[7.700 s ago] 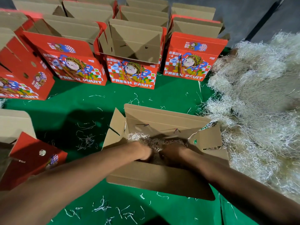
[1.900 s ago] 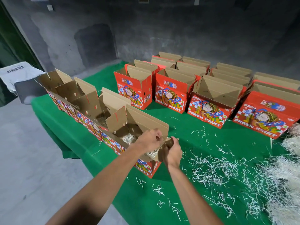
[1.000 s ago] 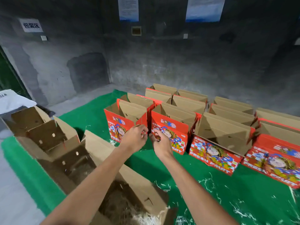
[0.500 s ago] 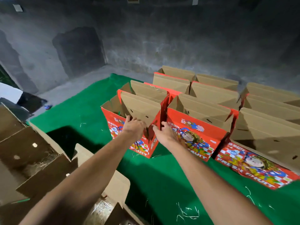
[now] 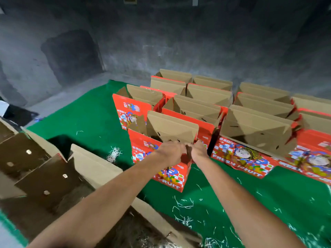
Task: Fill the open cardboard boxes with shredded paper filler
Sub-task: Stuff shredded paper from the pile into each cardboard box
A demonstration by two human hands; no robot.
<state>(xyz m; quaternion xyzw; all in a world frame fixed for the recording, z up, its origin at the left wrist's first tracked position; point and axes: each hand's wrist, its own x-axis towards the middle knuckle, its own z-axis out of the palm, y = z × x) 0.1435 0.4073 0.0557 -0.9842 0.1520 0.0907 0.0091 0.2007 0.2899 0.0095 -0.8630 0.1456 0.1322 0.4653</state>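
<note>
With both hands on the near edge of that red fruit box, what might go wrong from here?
1. Both hands, left hand and right hand, grip the red box near its top edge; that high, a pull may tip it rather than slide it.
2. Its upright rear flap stands close to the neighbouring boxes and might catch on them.
3. Loose paper shreds on the green cloth could bunch under the box.
</note>
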